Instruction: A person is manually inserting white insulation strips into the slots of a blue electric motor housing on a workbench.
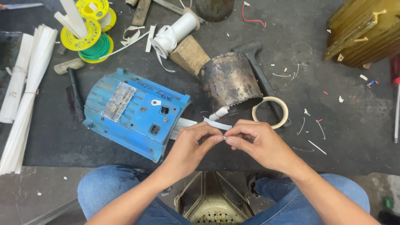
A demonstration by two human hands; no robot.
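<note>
Hands low in the middle of the view, pressed together fingertip to fingertip. Left hand (192, 146) coming in from the lower left, thumb and forefinger pinched; right hand (258, 143) meeting it from the lower right, pinched the same way. Between the two pinches, a tiny pale piece (224, 137), silvery at the tip, clamped from both sides and too small to make out further. Just above the knuckles, a white strip (217, 123) lying flat on the dark mat (350, 137), close to the fingers but apart from them. Up and left of the left hand, a blue ribbed motor housing (133, 112) on its side, near the wrist, with white paper slips poking out of its open end. Straight above the hands, a rusty metal cylinder (229, 83), and beside it on the right a ring of tan tape (271, 112) lying just above the right hand. Further back, a wooden wedge (189, 54), a white spool (181, 27), and yellow reels of wire (89, 31) at top left. Long white strips in a bundle (25, 96) down the left edge. Blue-jeaned knees (108, 191) below the mat, a yellowish fan guard (212, 204) between them.
</note>
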